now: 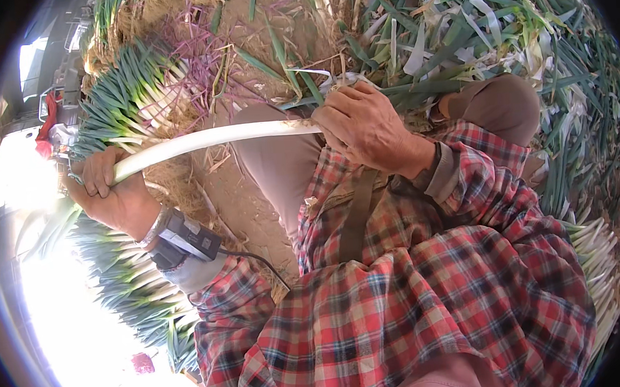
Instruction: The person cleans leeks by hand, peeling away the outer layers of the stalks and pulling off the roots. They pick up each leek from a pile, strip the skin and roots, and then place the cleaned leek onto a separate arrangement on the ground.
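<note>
A long green onion (215,136) stretches between my hands, its bare white stalk bowed slightly upward in the middle. My left hand (115,191) wraps round the stalk at the left, and the leafy end past the fist is washed out by glare. At the root end, above my knee, the fingers of my right hand (364,128) are closed round the stalk. They hide the roots, and some pale strips of peel show just beyond the knuckles.
Trimmed green onions lie in a row (137,97) at the upper left, with another bundle (127,275) below my left wrist. Loose leaves and peelings form a large heap (470,27) at the upper right. More onions (602,261) lie at the right edge. Purple strands (199,65) litter the dirt floor (255,225).
</note>
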Tool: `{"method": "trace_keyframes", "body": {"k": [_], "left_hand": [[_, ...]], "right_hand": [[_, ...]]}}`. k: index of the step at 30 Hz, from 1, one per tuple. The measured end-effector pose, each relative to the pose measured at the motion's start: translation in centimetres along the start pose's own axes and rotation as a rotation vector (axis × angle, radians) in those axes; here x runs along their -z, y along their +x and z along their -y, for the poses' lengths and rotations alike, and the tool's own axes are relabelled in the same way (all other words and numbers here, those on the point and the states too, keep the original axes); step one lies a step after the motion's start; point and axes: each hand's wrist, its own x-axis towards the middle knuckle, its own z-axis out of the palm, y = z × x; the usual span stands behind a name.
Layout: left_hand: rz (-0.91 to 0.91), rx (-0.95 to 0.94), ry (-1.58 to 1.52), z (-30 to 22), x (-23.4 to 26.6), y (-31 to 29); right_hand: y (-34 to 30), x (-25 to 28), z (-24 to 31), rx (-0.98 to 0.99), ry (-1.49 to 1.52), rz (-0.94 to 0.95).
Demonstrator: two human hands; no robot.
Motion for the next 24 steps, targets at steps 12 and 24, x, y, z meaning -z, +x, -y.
{"method": "trace_keyframes", "body": {"k": [12,24], "left_hand": [[-0.038,-0.106,0.109,1.1,1.1,-0.7],[-0.111,-0.167,0.207,2.8,0.9,-1.5]], "right_hand": [[-0.6,-1.4,-1.0,-0.234,0.241,0.164],[0.0,-3.0,-1.3,0.002,-0.010,0.082]]}}
